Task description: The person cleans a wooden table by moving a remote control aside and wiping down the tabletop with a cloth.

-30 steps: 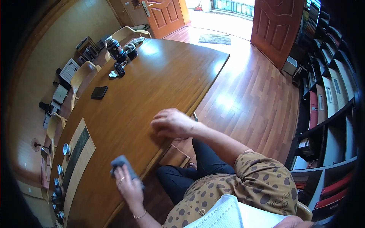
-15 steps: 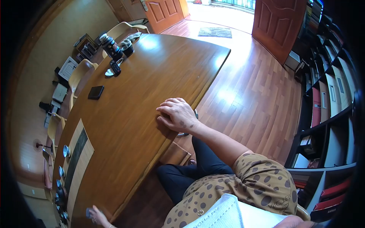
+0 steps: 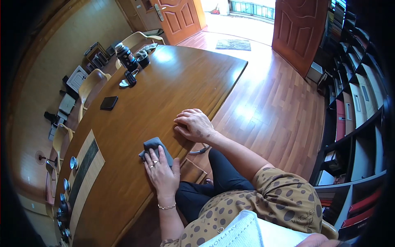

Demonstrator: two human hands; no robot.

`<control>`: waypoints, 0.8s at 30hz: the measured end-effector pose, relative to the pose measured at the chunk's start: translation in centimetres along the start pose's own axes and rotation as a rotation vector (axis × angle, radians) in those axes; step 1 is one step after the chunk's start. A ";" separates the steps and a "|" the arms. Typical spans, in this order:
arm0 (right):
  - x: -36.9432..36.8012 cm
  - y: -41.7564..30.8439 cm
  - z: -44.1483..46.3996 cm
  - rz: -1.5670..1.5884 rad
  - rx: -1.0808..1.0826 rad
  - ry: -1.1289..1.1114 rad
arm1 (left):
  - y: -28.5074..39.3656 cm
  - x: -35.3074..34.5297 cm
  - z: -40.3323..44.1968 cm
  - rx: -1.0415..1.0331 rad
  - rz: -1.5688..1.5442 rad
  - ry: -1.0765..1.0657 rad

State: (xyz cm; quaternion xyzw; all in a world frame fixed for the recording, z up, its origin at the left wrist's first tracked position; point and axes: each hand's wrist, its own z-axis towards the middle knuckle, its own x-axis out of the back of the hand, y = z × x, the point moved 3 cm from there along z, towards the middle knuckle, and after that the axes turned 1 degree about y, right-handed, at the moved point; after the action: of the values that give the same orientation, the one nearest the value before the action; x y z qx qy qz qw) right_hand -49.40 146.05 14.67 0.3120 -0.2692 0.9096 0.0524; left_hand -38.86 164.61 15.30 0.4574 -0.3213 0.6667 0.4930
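**Grey cloth (image 3: 152,143) under the left hand (image 3: 161,173) on a wooden table (image 3: 119,144)**

The cloth lies bunched on the tabletop, near the table's close edge. The left hand holds it palm down, fingers straight and close together across it, thumb out to the side. A ring (image 3: 153,163) sits on one finger and a bracelet (image 3: 166,206) on the wrist. Just beyond the cloth, the right hand (image 3: 196,124) rests at the table edge, its fingers loosely curved and slightly apart; its palm is hidden.

Across the table runs a long mat (image 3: 84,168) with a dark centre strip, small cups (image 3: 73,162) lined up along its far side. Farther along lie a flat black item (image 3: 109,103) and a remote (image 3: 131,78), with a dark flask (image 3: 126,57) standing near them. Pale chairs (image 3: 92,82) line the opposite side. Behind the right arm, shelves (image 3: 358,99) hold binders.
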 end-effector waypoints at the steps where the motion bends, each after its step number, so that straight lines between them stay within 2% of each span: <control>1: 0.1 0.0 0.0 -0.006 0.003 -0.004 | -0.3 0.1 -0.3 -0.013 -0.013 -0.017; 3: 0.0 0.0 0.0 -0.010 0.011 -0.012 | -1.8 1.2 -1.9 -0.035 -0.033 -0.052; 5: 0.0 0.0 0.0 -0.010 0.010 -0.024 | -4.1 2.6 -4.8 0.027 0.065 -0.032; 8: 0.1 -0.1 0.1 -0.004 -0.019 -0.019 | -10.6 5.0 -10.6 0.212 0.103 0.009; 11: 0.3 -0.3 0.1 -0.014 -0.056 -0.056 | -20.0 6.5 -18.8 0.539 0.191 0.080; 13: 0.1 -0.2 0.1 -0.022 -0.063 -0.065 | -25.5 7.7 -23.6 0.874 0.262 0.012; 15: 0.0 -0.2 0.0 0.000 -0.039 -0.032 | -30.3 7.5 -26.7 1.040 0.404 -0.050; 16: 0.1 -0.2 0.0 0.006 -0.030 -0.008 | -31.8 7.2 -27.2 1.111 0.484 -0.114; 18: 0.0 -0.1 -0.1 0.003 -0.023 0.009 | -25.2 7.7 -21.2 1.155 0.509 -0.148; 19: -0.1 -0.1 -0.1 0.002 -0.018 0.016 | -23.8 7.2 -19.0 1.026 0.412 -0.191; 21: 0.0 -0.1 -0.1 -0.002 -0.023 0.013 | -19.9 4.3 -14.5 0.663 0.378 -0.038; 24: -0.3 0.0 -0.1 -0.009 -0.024 0.018 | -11.0 2.2 -7.8 0.253 0.216 -0.013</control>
State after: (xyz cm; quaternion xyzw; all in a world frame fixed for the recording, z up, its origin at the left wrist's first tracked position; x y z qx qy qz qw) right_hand -49.24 146.18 14.42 0.3045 -0.2781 0.9088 0.0626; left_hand -30.85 175.64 14.20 0.4829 -0.2852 0.7480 0.3548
